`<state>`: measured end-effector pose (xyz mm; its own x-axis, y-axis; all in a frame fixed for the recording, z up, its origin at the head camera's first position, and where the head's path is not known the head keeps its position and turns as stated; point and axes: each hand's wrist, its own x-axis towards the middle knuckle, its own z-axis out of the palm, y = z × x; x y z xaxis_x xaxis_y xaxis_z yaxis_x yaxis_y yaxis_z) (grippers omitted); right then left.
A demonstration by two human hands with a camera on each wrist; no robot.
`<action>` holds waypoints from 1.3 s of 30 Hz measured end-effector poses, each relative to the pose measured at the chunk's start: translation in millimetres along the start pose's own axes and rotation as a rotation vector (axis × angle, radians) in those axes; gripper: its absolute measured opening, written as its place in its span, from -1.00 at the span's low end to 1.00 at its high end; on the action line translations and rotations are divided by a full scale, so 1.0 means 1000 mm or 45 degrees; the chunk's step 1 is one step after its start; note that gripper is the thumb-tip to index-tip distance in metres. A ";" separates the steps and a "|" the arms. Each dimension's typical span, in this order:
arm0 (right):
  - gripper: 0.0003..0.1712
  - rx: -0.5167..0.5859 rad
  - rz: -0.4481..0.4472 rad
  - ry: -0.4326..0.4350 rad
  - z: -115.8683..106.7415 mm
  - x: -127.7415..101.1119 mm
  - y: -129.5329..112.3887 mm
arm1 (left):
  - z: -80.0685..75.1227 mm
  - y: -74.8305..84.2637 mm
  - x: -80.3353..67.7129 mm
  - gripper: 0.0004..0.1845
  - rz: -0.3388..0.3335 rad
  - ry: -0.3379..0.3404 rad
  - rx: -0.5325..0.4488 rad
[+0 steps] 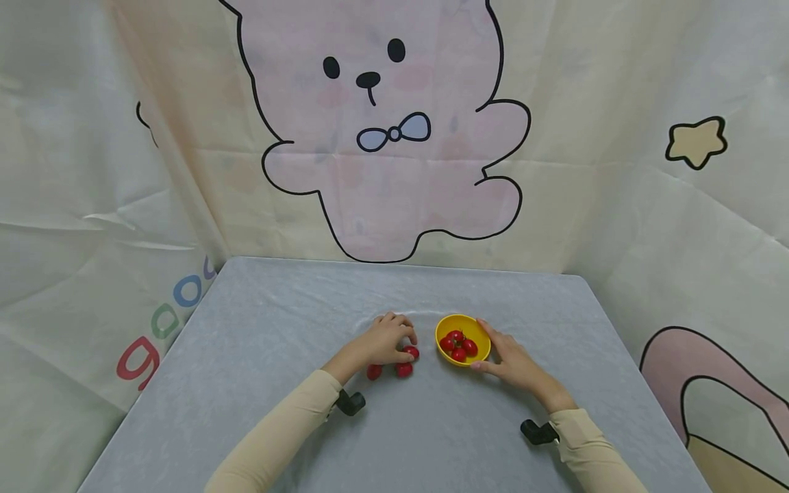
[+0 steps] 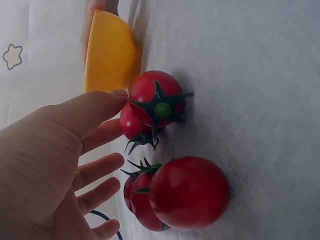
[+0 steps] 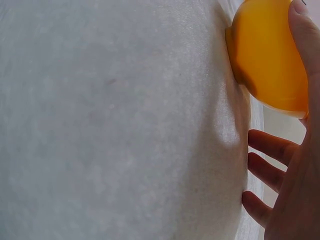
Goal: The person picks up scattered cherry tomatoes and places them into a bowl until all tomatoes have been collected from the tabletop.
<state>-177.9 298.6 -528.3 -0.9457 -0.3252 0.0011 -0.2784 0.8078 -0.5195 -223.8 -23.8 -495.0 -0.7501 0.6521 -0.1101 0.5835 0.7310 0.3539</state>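
My left hand (image 1: 388, 340) is over a small group of red tomatoes on the table. Its thumb tip meets the edge of a tomato (image 2: 156, 95) with a green star-shaped stalk, and the index finger reaches close to another tomato (image 2: 131, 124) behind it. The other fingers spread loosely above more tomatoes (image 2: 192, 192). To the right, a yellow bowl (image 1: 439, 346) stands upright with several tomatoes (image 1: 459, 354) inside. My right hand (image 1: 508, 356) holds the bowl's right side, thumb in front and index finger behind, while its remaining fingers extend down by the tabletop.
A grey-blue cloth covers the table (image 1: 407, 431). Behind it hangs a pale curtain (image 1: 573, 137) printed with a pink bear, and similar printed curtains flank both sides. Black wrist cameras (image 1: 351, 402) are strapped to both wrists.
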 end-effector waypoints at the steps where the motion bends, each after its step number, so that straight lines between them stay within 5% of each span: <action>1: 0.14 0.002 0.003 -0.002 0.000 0.000 0.000 | 0.000 -0.001 0.000 -0.70 -0.001 0.002 -0.003; 39: 0.16 0.037 0.027 -0.016 0.002 0.002 0.001 | 0.012 -0.010 -0.001 -0.66 0.018 0.002 0.068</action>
<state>-179.5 297.9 -530.0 -0.9490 -0.3146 -0.0208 -0.2533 0.8000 -0.5439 -225.9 -29.3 -509.3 -0.7422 0.6621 -0.1036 0.6100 0.7314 0.3049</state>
